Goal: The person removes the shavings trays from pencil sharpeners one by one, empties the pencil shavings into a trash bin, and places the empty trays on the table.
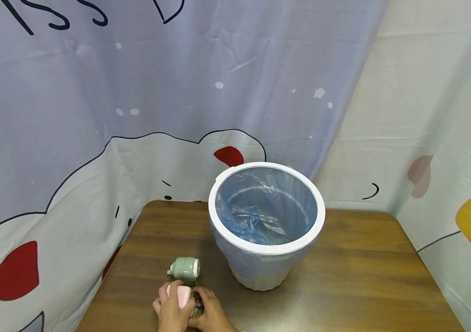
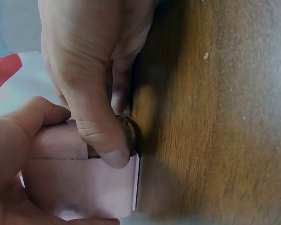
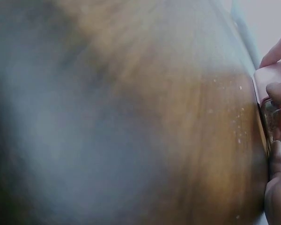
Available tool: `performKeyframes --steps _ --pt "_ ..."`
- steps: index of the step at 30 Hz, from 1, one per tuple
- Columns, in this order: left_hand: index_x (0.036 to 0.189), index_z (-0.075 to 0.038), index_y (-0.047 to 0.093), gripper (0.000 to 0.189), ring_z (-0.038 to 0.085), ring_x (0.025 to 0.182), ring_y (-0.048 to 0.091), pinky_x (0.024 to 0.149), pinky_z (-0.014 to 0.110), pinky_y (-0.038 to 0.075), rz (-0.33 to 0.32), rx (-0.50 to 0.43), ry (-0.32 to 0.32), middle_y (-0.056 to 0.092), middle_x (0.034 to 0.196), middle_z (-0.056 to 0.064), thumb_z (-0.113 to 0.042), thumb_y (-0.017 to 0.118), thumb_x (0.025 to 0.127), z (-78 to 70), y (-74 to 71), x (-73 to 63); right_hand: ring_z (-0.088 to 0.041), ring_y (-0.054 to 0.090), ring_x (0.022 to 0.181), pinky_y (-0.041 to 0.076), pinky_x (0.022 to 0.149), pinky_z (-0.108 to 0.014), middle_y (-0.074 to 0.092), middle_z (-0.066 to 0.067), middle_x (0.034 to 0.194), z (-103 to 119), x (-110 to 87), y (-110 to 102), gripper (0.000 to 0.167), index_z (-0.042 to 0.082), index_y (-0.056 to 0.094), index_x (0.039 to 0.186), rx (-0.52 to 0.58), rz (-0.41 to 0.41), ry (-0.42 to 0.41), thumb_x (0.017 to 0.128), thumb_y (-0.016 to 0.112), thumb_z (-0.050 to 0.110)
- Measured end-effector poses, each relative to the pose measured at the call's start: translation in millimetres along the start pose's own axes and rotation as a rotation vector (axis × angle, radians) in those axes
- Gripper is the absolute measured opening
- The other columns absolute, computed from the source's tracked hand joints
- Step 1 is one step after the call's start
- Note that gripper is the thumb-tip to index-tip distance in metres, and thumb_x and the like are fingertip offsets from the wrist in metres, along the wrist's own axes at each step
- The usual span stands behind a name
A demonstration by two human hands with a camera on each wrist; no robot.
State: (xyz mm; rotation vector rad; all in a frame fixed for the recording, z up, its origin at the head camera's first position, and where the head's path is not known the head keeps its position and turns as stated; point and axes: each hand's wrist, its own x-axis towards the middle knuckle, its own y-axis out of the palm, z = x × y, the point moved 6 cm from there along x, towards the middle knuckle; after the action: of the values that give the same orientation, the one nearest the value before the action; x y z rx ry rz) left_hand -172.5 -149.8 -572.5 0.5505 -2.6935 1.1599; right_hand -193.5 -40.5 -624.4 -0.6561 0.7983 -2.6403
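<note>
My left hand grips a pink pencil sharpener with a boxy body, low at the table's surface. In the left wrist view, the thumb and fingers of that hand lie along opposite sides of the pink body. My right hand pinches a clear drawer at the sharpener's end, its thumb overlapping the pink edge. Something dark and reddish brown shows through the clear wall. How far the drawer stands out of the body is hidden by the fingers. Just beyond both hands, a green pencil sharpener lies on the table.
A white bin lined with a bluish plastic bag stands on the wooden table, right of and behind the hands. Small specks dot the wood near the right hand. A printed curtain hangs behind and along the sides.
</note>
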Motion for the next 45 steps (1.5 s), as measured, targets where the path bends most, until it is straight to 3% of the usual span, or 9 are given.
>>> performKeyframes --steps 11,22,32,45 --pt "0.109 -0.001 0.051 0.053 0.047 0.105 0.034 0.088 0.055 0.019 0.030 -0.014 -0.038 0.038 0.117 0.029 -0.009 0.070 0.060 0.5 0.5 0.9 -0.009 0.052 0.101 0.044 0.083 -0.028 0.057 0.007 0.111 -1 -0.3 0 0.063 0.020 0.052 0.117 0.014 -0.021 -0.006 0.063 0.080 0.039" --pt "0.110 -0.002 0.051 0.054 0.049 0.106 0.032 0.089 0.055 0.018 0.042 -0.023 -0.055 0.037 0.118 0.029 -0.010 0.070 0.060 1.6 0.7 1.1 -0.009 0.052 0.099 0.045 0.081 -0.026 0.057 0.006 0.110 2 -3.3 -4 0.063 0.018 0.051 0.117 0.002 -0.047 -0.039 0.063 0.080 0.031" --pt "0.111 -0.002 0.051 0.056 0.049 0.106 0.030 0.089 0.055 0.018 0.062 -0.032 -0.077 0.036 0.119 0.028 -0.011 0.070 0.059 3.4 2.6 1.1 -0.010 0.051 0.097 0.045 0.079 -0.027 0.058 0.001 0.109 -1 -5.3 -7 0.061 0.017 0.053 0.116 0.050 -0.030 0.068 0.062 0.080 0.028" --pt "0.112 -0.002 0.051 0.057 0.050 0.108 0.029 0.091 0.056 0.018 0.088 -0.042 -0.097 0.036 0.122 0.028 -0.007 0.071 0.059 1.8 -0.1 1.8 -0.010 0.050 0.096 0.045 0.077 -0.027 0.057 0.000 0.107 -5 -9.7 -12 0.062 0.012 0.053 0.115 0.047 -0.024 0.112 0.062 0.080 0.031"
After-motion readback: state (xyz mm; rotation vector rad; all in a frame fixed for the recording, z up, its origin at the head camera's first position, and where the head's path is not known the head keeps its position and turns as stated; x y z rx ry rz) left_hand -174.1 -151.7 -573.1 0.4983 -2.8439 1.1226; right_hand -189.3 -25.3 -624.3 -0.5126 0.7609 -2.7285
